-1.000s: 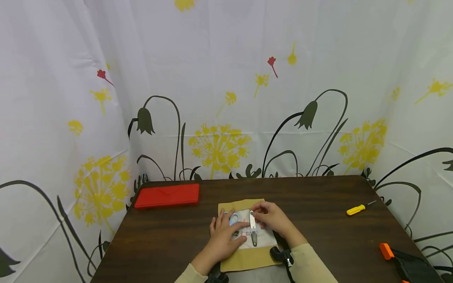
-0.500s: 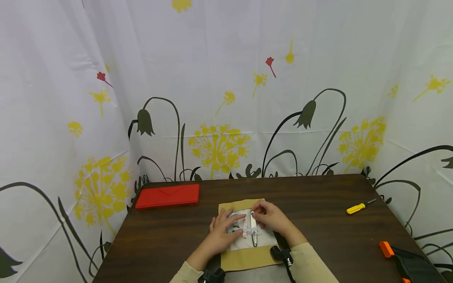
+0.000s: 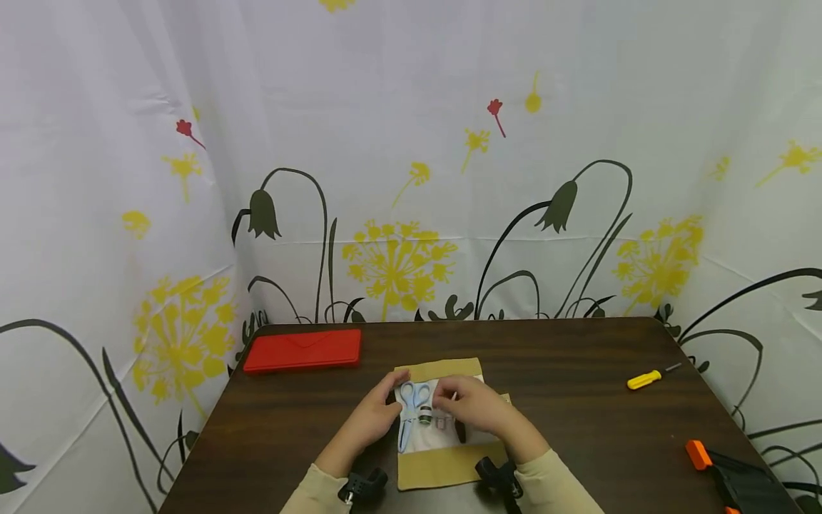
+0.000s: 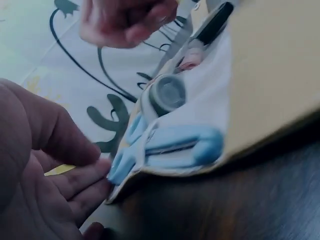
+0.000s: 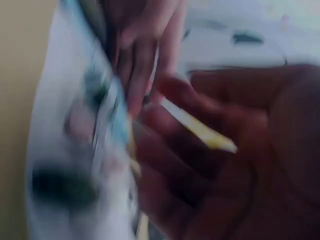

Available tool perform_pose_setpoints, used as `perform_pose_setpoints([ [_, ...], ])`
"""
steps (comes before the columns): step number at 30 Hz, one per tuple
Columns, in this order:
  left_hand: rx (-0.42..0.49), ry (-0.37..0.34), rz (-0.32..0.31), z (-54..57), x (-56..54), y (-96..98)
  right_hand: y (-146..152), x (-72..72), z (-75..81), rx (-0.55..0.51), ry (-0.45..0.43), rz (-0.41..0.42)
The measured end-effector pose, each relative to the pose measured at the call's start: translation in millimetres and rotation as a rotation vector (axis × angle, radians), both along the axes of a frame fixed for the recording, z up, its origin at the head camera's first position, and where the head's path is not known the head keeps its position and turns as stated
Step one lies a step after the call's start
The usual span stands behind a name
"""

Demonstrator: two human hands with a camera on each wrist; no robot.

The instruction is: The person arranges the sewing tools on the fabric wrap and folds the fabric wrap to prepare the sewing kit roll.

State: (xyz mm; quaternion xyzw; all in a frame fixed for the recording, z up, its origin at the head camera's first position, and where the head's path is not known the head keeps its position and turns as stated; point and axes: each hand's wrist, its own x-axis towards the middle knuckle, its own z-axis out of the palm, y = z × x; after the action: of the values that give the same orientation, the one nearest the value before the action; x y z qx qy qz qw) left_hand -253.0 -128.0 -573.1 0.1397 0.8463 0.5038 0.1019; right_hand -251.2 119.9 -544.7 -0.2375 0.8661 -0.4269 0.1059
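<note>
A tan fabric pouch [image 3: 446, 467] with a white inside lies unfolded at the front middle of the table. Light blue scissors [image 3: 404, 432] are tucked along its left side, beside a small round dark-green item [image 3: 425, 415] and a small pinkish piece [image 3: 440, 422]. A slim tool [image 3: 460, 431] with a dark tip sits further right, its upper part mostly behind my right hand [image 3: 474, 408]. That hand hovers over the pouch with loosely bent fingers. At the pouch's left edge is my left hand [image 3: 369, 417], its fingertips right by the scissors handles [image 4: 122, 167].
A flat red case [image 3: 303, 350] lies at the back left. Over at the right are a yellow-handled screwdriver [image 3: 645, 379] and a black and orange tool [image 3: 738, 467] near the table edge. A patterned curtain [image 3: 398, 178] hangs behind the table.
My left hand has drawn back from over the scissors to the pouch's left edge. The right hand has moved left and down from the top of the slim tool, uncovering the pouch's top right.
</note>
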Motion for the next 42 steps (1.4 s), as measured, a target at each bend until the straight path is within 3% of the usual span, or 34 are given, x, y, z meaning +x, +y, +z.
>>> perform_pose_setpoints([
  [4,-0.038,0.043,-0.005,0.7,-1.1,-6.6,-21,21.4,14.7,0.088,-0.104,0.293],
  [6,-0.085,0.068,-0.005,-0.5,-2.1,-8.4,-29,28.3,15.9,0.160,-0.098,0.369],
  [9,-0.184,0.118,-0.009,-1.0,-2.5,-8.8,-31,31.8,16.3,0.212,-0.126,0.404],
  [15,-0.369,0.187,-0.066,6.7,4.4,-3.6,0,21.0,18.3,0.224,-0.266,0.310],
  [21,-0.442,0.221,-0.128,15.0,13.2,3.9,40,10.0,21.6,0.283,-0.268,0.105],
  [28,-0.503,0.273,-0.124,18.3,17.2,9.0,59,1.4,23.0,0.279,-0.240,0.044],
  [33,-0.529,0.221,-0.089,19.6,21.0,14.6,64,0.1,23.7,0.307,-0.154,0.023],
  [38,-0.540,0.184,-0.077,19.0,23.1,19.0,71,-2.1,17.7,0.393,-0.044,-0.064],
  [42,-0.526,0.182,-0.075,19.2,22.6,17.2,68,-1.0,13.6,0.420,-0.040,-0.122],
])
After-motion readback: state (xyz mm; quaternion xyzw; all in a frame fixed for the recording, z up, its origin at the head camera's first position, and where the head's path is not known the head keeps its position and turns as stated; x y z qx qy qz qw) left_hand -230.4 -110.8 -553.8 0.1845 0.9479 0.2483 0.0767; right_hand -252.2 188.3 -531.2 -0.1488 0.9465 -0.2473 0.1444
